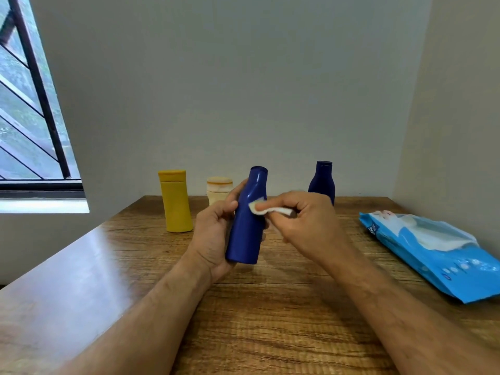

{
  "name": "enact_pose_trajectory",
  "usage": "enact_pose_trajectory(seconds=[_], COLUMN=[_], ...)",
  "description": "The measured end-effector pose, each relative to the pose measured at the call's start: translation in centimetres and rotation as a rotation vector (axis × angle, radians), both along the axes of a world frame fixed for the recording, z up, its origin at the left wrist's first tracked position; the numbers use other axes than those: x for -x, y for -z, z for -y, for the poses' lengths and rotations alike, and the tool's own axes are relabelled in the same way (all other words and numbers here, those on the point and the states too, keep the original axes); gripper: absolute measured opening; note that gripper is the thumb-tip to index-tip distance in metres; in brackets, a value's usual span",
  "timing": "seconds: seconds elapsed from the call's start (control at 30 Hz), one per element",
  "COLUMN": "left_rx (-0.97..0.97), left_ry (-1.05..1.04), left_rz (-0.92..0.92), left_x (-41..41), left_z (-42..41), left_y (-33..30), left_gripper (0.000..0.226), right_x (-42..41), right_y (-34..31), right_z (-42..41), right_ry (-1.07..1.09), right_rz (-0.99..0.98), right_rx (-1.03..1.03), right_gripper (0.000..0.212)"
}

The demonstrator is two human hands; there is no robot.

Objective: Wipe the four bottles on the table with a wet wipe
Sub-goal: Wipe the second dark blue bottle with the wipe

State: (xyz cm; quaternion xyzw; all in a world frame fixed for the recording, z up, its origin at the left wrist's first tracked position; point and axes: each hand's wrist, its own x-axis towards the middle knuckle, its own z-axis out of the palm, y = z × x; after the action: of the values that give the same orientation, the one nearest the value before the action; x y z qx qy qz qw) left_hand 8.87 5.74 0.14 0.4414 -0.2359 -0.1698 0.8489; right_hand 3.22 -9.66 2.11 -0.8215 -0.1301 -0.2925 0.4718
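Table: the wooden top I work over; everything stands toward the far wall, which leaves the near part free for my arms.
Wipe pack: lies flat on my right near the edge, its flap lifted and a white sheet showing, close to the hand that does the wiping.
Yellow bottle: upright at the far left, well apart from my hands. I cannot tell from its look whether it has been wiped.
Held blue bottle: lifted off the table and tilted a little, cap away from me, so I can reach its side.
Second blue bottle: upright at the back right, partly behind my right hand.
Cream bottle: short, standing at the back between the yellow one and the one I hold, partly hidden by my fingers.
Left hand: fingers and thumb curled round the lower body of the held bottle, gripping low so the upper part stays bare for wiping.
Right hand: fingers bent, pinching the wipe and pressing it to the bottle's shoulder.
Wet wipe: a small folded white pad, touching the blue bottle just below its neck.
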Motion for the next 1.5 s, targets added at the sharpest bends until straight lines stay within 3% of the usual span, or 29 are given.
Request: enact_pose_trajectory(seconds=[0.23, 0.4, 0.47, 0.6, 0.77, 0.93, 1.27, 1.37, 1.5], left_rx=[-0.146, -0.103, -0.116, -0.171, -0.264, -0.273, -0.218, -0.231, -0.198], left_ry=[0.069, -0.040, -0.069, -0.099, -0.028, -0.157, 0.041, -0.033, -0.166], left_rz=[0.073, 0.036, 0.003, -0.002, 0.062, 0.121, 0.137, 0.141, 0.145], left_x=[0.1, 0.0, 0.1, 0.4, 0.7, -0.1, -0.2, -0.3, -0.6], left_z=[0.3, 0.3, 0.4, 0.3, 0.5, 0.4, 0.9, 0.8, 0.7], left_y=[0.4, 0.2, 0.2, 0.1, 0.3, 0.3, 0.7, 0.7, 0.6], left_gripper=[0.041, 0.036, 0.032, 0.025, 0.038, 0.038, 0.069, 0.081, 0.080], right_x=[-0.1, 0.6, 0.5, 0.1, 0.0, -0.1, -0.7, -0.5, -0.4], right_y=[-0.4, -0.3, 0.1, 0.0, -0.5, -0.3, -0.4, -0.4, -0.2], right_z=[0.5, -0.3, -0.4, -0.1, 0.6, 0.4, 0.9, 1.1, 0.9], right_ry=[0.166, -0.140, -0.168, 0.032, 0.103, -0.026, 0.117, 0.095, -0.010], right_rz=[0.151, -0.087, -0.099, 0.042, 0.091, -0.103, 0.024, 0.002, -0.144], right_rx=[-0.127, 0.020, 0.096, 0.010, -0.153, -0.030, -0.182, -0.147, 0.019], right_gripper=[0.019, 0.013, 0.015, 0.021, 0.016, 0.014, 0.016, 0.015, 0.010])
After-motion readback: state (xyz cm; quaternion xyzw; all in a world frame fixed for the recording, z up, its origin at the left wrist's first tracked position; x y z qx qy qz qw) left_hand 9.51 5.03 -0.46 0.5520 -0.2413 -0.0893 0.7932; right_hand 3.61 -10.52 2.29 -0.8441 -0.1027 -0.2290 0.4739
